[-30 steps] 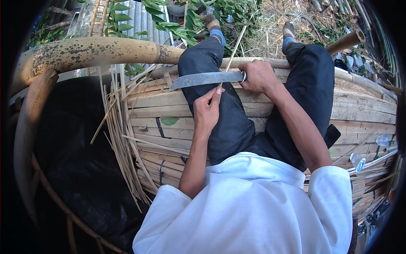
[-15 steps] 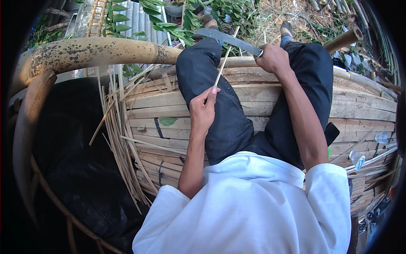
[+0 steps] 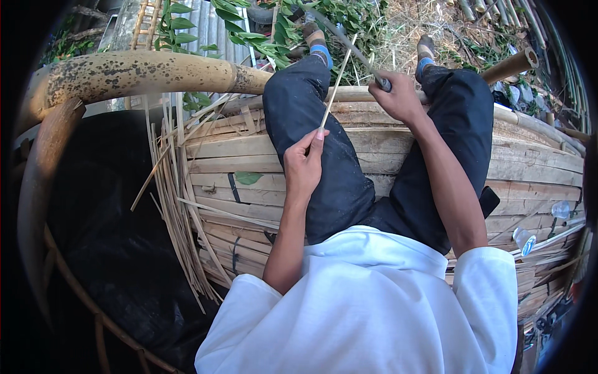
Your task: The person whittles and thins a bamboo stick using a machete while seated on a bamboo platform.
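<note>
Between thumb and fingers, my left hand [image 3: 304,163] pinches the lower end of a thin pale bamboo strip [image 3: 337,81] over my left thigh. The strip slants up and away to the right. My right hand [image 3: 398,96] is wrapped round the dark handle of a long machete [image 3: 352,47] above the gap between my knees. Its blade points up and left, seen nearly edge-on, and crosses the strip near the strip's far end. Whether blade and strip touch I cannot tell.
Under me is a seat of bamboo slats [image 3: 249,163], with a bundle of thin strips [image 3: 174,218] at its left. A thick bamboo pole [image 3: 156,71] runs across the far left. Dark sheeting [image 3: 112,249] lies below it. Plastic cups [image 3: 524,240] lie at the right, near a phone [image 3: 489,198].
The machete has turned in my right hand: its blade now points farther up and shows its edge more than its flat. My left hand with the strip has shifted slightly right.
</note>
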Motion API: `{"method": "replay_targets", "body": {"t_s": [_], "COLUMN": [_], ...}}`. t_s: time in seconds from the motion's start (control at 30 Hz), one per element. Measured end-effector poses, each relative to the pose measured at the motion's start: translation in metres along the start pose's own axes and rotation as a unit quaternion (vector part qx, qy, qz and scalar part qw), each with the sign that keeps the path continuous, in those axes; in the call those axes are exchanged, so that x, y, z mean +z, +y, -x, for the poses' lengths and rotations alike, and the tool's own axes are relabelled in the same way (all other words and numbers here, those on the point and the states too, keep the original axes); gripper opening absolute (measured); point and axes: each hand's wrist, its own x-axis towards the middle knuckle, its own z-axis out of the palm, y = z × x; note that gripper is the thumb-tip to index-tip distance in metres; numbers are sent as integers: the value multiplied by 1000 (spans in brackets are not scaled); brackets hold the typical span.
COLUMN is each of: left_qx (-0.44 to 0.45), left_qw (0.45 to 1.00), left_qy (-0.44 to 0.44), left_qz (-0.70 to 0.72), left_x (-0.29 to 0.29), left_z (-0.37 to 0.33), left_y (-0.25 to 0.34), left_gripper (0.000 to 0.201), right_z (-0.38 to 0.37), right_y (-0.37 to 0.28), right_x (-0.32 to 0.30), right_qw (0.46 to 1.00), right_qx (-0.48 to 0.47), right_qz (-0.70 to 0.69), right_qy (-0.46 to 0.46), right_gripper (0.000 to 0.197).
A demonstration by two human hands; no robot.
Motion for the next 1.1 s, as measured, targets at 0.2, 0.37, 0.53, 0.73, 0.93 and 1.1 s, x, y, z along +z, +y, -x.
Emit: {"method": "replay_targets", "body": {"t_s": [0.2, 0.37, 0.53, 0.73, 0.93, 1.1], "left_qx": [-7, 2, -24, -12, -5, 17], "left_qw": [1000, 999, 998, 1000, 1000, 1000], "left_qy": [-21, -41, -49, -11, -19, -8], "left_qz": [-9, -15, 27, -3, -7, -1], "left_x": [0, -2, -6, -6, -4, -2], "left_z": [-2, -4, -6, 4, 0, 0], "left_y": [2, -2, 0, 2, -1, 3], "left_gripper": [30, 29, 30, 33, 32, 31], "right_z": [22, 13, 1, -28, -34, 1], "right_y": [-17, -17, -20, 16, 31, -11], "right_x": [20, 11, -2, -25, -29, -9], "right_qw": [959, 948, 935, 960, 859, 994], "right_qx": [-194, -122, -57, 185, 319, -51], "right_qz": [163, 259, 320, 204, -395, 86], "right_qy": [-125, -137, -143, -44, 65, -35], "right_gripper": [15, 17, 23, 30, 19, 17]}}
